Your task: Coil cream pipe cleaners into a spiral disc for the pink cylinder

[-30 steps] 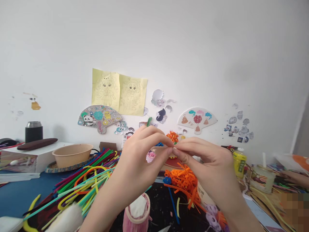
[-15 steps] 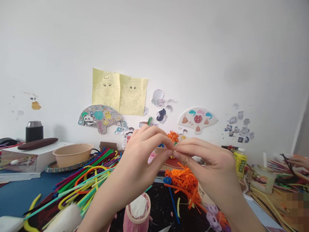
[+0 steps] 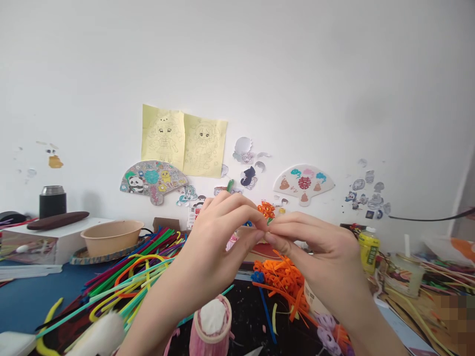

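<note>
Pinching fingers (image 3: 243,217) tip to tip, left hand (image 3: 215,240) and right hand (image 3: 319,247) meet above orange stems (image 3: 284,277); their catch too small to tell, apparently fine twisting demanding steadiness.

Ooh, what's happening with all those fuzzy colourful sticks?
A person's left hand and right hand meet with their fingertips pinched together. Whatever sits between them is too small to tell. A heap of colourful pipe cleaners lies left of the hands, and a pile of orange pieces lies beneath the right hand.
</note>
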`<state>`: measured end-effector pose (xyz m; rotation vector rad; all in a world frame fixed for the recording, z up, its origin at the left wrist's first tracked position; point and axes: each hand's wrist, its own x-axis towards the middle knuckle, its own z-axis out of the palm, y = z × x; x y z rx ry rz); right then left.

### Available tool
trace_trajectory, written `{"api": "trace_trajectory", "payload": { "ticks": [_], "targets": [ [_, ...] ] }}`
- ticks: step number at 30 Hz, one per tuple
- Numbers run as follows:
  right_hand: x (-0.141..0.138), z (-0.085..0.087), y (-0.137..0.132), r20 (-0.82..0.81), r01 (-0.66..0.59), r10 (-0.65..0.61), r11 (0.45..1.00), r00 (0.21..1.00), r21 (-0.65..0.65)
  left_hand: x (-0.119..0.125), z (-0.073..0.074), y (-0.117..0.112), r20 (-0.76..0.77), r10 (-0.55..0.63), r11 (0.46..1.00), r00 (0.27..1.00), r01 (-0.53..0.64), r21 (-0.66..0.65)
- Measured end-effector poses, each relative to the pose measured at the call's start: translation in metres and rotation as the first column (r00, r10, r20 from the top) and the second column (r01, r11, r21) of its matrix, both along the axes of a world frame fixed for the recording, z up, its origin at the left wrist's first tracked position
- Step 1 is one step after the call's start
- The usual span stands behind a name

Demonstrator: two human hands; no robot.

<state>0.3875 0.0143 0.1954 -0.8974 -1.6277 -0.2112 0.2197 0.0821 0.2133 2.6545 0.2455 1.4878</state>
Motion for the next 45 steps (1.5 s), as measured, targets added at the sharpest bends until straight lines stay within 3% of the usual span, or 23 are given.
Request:
{"api": "trace_trajectory", "payload": {
  "ticks": [5,9,18,24,31,39,45],
  "targets": [
    [-0.001,0.000,0.001,-0.045,0.034,-0.035,0.999,0.998,-0.018,0.001,0.001,0.003,0.090,-0.048,0.998,0.995,0.052,-0.033],
    [0.002,0.000,0.001,-0.126,0.067,-0.068,0.998,0.990,-0.012,0.000,0.002,0.004,0.144,-0.021,0.998,0.989,0.030,-0.062],
    [0.003,0.002,0.001,-0.319,-0.150,0.103,0.980,0.942,-0.127,0.002,-0.001,0.006,0.146,0.030,0.997,0.989,-0.019,-0.074],
    [0.002,0.002,0.004,-0.358,-0.128,0.069,0.981,0.931,-0.144,0.003,0.000,0.008,0.164,0.017,0.996,0.986,-0.001,-0.094],
    [0.011,0.003,0.007,-0.537,-0.295,0.175,0.944,0.825,-0.145,0.002,0.001,0.012,0.135,0.075,0.982,0.988,-0.050,-0.182],
    [0.011,0.003,0.008,-0.500,-0.319,0.148,0.906,0.853,-0.277,0.004,-0.002,0.013,0.179,0.047,0.976,0.983,-0.007,-0.217],
    [0.011,0.002,0.009,-0.489,-0.366,0.165,0.862,0.856,-0.351,0.004,-0.001,0.012,0.235,0.050,0.992,0.971,-0.022,-0.121]
  ]
}}
